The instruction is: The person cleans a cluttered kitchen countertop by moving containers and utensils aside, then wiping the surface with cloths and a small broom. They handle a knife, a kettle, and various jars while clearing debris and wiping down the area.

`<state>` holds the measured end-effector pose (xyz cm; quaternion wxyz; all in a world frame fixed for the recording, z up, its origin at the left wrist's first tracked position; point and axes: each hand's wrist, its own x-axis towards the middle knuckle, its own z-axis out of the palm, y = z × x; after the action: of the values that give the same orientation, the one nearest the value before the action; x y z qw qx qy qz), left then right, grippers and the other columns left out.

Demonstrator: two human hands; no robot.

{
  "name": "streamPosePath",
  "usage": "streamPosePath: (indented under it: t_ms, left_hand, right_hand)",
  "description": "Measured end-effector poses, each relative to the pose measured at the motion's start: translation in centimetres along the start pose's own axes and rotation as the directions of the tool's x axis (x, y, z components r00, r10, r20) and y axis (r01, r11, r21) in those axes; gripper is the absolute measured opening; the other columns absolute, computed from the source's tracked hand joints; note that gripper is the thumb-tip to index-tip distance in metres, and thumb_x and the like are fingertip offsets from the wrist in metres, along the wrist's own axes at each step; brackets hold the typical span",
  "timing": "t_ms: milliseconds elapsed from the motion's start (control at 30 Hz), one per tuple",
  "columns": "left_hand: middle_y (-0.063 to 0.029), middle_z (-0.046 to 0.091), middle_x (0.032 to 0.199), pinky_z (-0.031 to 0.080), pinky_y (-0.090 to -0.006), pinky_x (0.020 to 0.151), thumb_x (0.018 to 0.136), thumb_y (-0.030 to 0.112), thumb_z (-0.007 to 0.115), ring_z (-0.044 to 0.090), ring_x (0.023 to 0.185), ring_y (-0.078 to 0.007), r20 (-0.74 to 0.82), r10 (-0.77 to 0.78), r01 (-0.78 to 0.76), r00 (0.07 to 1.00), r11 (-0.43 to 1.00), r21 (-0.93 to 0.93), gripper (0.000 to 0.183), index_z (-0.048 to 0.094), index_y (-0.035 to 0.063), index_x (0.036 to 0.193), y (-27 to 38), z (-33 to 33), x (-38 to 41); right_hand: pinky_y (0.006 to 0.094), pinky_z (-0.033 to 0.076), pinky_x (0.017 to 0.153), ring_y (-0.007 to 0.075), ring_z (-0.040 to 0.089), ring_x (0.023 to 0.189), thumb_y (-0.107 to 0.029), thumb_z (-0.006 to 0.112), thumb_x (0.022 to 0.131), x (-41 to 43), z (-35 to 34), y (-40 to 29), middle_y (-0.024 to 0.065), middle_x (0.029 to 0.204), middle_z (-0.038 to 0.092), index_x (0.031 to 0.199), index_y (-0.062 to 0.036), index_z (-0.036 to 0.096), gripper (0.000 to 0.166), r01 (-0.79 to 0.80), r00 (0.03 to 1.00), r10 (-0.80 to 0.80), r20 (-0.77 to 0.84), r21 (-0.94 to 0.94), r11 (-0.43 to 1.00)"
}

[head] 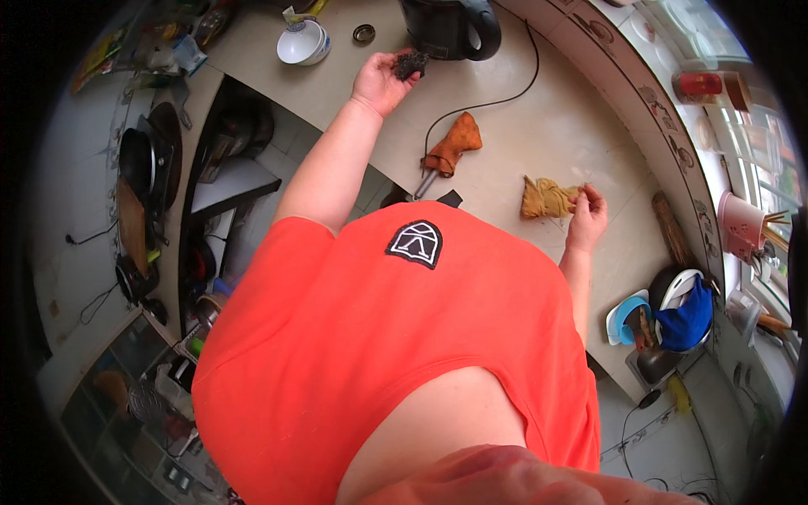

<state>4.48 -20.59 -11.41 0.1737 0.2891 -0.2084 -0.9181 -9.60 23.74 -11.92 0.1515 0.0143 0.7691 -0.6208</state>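
My left hand [382, 82] reaches over the pale countertop [353, 101] and holds a dark, rough clump [411, 65] in its fingers, close to a black appliance with a large handle [442, 31]. On the right, the fingertips of my right hand [587, 218] pinch one end of a crumpled tan cloth-like piece [544, 197] lying on the counter. Between my hands rests a wrinkled orange-brown piece [456, 144], with a grey metal rod [427, 183] at its lower end. A thin black cord [486, 103] curves towards that piece.
White bowls [302, 44] and a small round lid [363, 34] stand at the back left. Along the right wall lie a brown stick-like bundle [669, 227], a blue cloth [688, 319] and a light-blue item [628, 319]. Open shelving [230, 186] runs below the counter's left edge.
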Motion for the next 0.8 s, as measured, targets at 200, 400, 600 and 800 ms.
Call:
streamPosePath:
  t_ms: [200, 400, 600, 800]
  left_hand:
    - [-0.0141, 0.063, 0.118, 0.055, -0.0351, 0.089, 0.091, 0.003, 0.056, 0.062, 0.103, -0.0243, 0.023, -0.197, 0.183, 0.980, 0.942, 0.281, 0.026, 0.060, -0.0016, 0.117, -0.2, -2.8, 1.5]
    - [-0.0083, 0.053, 0.138, 0.051, -0.0437, 0.100, 0.097, 0.017, 0.059, 0.053, 0.125, -0.0243, 0.099, -0.509, 0.376, 0.855, 0.739, 0.560, 0.043, 0.048, 0.0021, 0.136, -2.4, -0.5, -1.1]
    - [-0.0141, 0.049, 0.140, 0.047, -0.0429, 0.100, 0.083, 0.026, 0.071, 0.046, 0.130, -0.0294, 0.182, 0.225, -0.168, 0.957, -0.082, 0.982, 0.055, 0.055, 0.0080, 0.132, 3.5, -1.1, 4.1]
    - [-0.0145, 0.058, 0.120, 0.046, -0.0450, 0.097, 0.080, 0.017, 0.070, 0.050, 0.118, -0.0375, 0.252, 0.286, -0.024, 0.924, -0.616, 0.788, 0.035, 0.065, 0.0128, 0.114, 8.6, -6.0, 10.0]
  right_hand:
    - [0.0232, 0.050, 0.062, 0.0124, 0.067, 0.077, -0.007, 0.059, 0.096, -4.0, 10.9, -1.6, 0.0066, 0.103, 0.067, 0.115, -0.0020, 0.060, 0.020, -0.052, 0.991, 0.048, 0.126, 0.030, 0.998]
    - [0.0243, 0.050, 0.067, 0.0135, 0.067, 0.081, -0.008, 0.059, 0.096, -8.2, 17.8, -3.9, 0.0070, 0.106, 0.067, 0.116, -0.0010, 0.060, 0.022, -0.105, 0.967, 0.116, 0.228, -0.059, 0.993]
    - [0.0234, 0.050, 0.064, 0.0120, 0.067, 0.078, -0.009, 0.061, 0.096, -9.1, 14.8, -1.6, 0.0061, 0.101, 0.067, 0.114, -0.0006, 0.061, 0.020, -0.083, 0.994, 0.089, 0.068, -0.093, 0.992]
    - [0.0233, 0.050, 0.062, 0.0123, 0.066, 0.075, -0.010, 0.061, 0.095, -9.6, 14.8, -2.4, 0.0049, 0.098, 0.066, 0.113, -0.0009, 0.061, 0.020, -0.160, 0.987, 0.161, 0.002, -0.092, 0.983]
